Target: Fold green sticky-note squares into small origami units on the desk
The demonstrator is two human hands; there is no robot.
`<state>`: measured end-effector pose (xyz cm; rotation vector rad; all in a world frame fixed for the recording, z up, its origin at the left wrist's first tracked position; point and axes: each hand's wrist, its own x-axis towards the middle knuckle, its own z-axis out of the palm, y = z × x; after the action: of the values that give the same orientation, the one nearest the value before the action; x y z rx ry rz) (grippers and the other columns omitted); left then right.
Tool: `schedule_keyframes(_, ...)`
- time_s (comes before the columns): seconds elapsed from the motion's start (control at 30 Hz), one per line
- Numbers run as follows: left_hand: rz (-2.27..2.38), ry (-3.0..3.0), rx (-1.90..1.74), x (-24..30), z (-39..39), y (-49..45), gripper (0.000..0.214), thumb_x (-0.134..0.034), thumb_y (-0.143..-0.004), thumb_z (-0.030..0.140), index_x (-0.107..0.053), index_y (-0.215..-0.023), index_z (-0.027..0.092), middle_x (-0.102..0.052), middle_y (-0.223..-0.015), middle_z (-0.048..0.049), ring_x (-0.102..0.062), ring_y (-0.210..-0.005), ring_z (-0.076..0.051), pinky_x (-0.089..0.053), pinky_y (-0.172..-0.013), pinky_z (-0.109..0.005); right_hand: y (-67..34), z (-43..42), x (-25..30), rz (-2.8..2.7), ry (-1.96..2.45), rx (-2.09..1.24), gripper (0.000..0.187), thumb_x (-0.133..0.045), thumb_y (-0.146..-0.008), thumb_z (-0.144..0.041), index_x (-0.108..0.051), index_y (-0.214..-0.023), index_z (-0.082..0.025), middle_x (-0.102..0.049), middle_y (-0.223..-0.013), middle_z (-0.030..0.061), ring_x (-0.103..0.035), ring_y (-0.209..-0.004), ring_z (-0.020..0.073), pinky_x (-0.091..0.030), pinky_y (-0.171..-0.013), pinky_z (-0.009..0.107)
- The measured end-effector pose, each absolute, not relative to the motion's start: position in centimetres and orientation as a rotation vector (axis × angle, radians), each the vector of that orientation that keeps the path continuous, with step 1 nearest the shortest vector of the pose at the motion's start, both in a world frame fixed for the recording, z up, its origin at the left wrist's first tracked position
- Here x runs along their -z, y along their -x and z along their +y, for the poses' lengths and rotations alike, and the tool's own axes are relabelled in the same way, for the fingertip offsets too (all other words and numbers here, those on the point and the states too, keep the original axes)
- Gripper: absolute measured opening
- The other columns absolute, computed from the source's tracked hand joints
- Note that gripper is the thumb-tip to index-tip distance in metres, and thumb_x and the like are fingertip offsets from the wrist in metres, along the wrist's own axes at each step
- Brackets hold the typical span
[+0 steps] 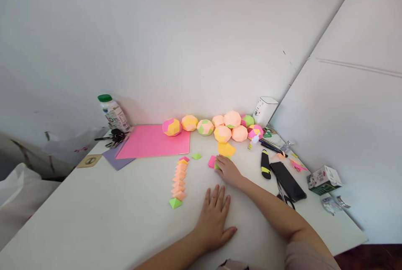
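My left hand [213,219] lies flat on the white table with its fingers spread, holding nothing. Farther forward, my right hand [229,171] has its fingers curled over a small green paper piece [216,165], which is partly hidden beneath them. Pink paper squares [211,162] lie against its fingertips. Just beyond is some yellow-orange paper [226,149]. Left of my hands runs a row of folded paper units [179,177], mostly peach, with a green folded unit [175,203] at the near end. A single green unit [196,156] lies apart.
Several faceted paper balls [222,133] line the wall. A pink board [153,142], purple paper [117,159] and a green-capped bottle [113,112] are on the left. To the right lie a utility knife [265,164], a black phone-like slab [289,181], scissors [284,198] and a small carton [324,180].
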<state>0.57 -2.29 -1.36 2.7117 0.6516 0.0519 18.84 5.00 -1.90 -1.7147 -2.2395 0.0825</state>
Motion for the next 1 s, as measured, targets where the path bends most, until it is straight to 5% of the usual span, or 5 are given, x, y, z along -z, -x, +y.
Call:
schedule_keyframes(0.4, 0.664, -2.681, -0.065, 1.1, -2.3, -0.5, 0.079, -0.028, -0.082, 0.066, -0.019, -0.143, 0.017, -0.004, -0.151, -0.0155, 0.005, -0.136, -0.038, -0.001, -0.107, -0.060, -19.1, 4.8, 3.5, -1.889, 1.658, -0.089, 0.054, -0.058, -0.080, -0.031, -0.044, -0.128, -0.009, -0.042, -0.133, 0.0220, -0.035, -0.127, 0.0326, -0.033, -0.104, 0.051)
schedule_keyframes(0.57, 0.669, -2.671, -0.051, 1.1, -2.2, -0.5, 0.079, -0.028, -0.082, 0.066, -0.019, -0.143, 0.017, -0.003, -0.151, -0.0150, 0.005, -0.136, -0.038, 0.000, -0.107, -0.060, -19.2, 4.9, 3.7, -1.839, 1.635, -0.072, 0.050, -0.052, -0.077, -0.020, -0.046, -0.126, -0.011, -0.044, -0.130, 0.0193, -0.038, -0.124, 0.0300, -0.037, -0.102, 0.049)
schedule_keyframes(0.8, 0.671, -2.688, -0.060, 1.1, -2.3, -0.4, 0.078, -0.030, -0.082, 0.065, -0.018, -0.144, 0.018, -0.002, -0.151, -0.0136, 0.005, -0.137, -0.038, -0.001, -0.107, -0.060, -19.0, 5.0, 3.4, -1.910, 1.642, -0.009, 0.025, -0.046, -0.079, -0.010, -0.067, -0.093, -0.012, -0.054, -0.119, 0.0171, -0.046, -0.117, 0.0269, -0.041, -0.099, 0.044)
schedule_keyframes(1.0, 0.677, -2.688, -0.044, 0.9, -2.2, -0.4, 0.078, -0.030, -0.082, 0.064, -0.019, -0.144, 0.018, -0.002, -0.151, -0.0143, 0.005, -0.137, -0.038, -0.001, -0.107, -0.060, -18.8, 4.8, 2.6, -2.004, 1.533, 0.088, 0.026, -0.048, -0.081, -0.009, -0.068, -0.067, -0.017, -0.058, -0.118, 0.0120, -0.039, -0.122, 0.0283, -0.040, -0.098, 0.047)
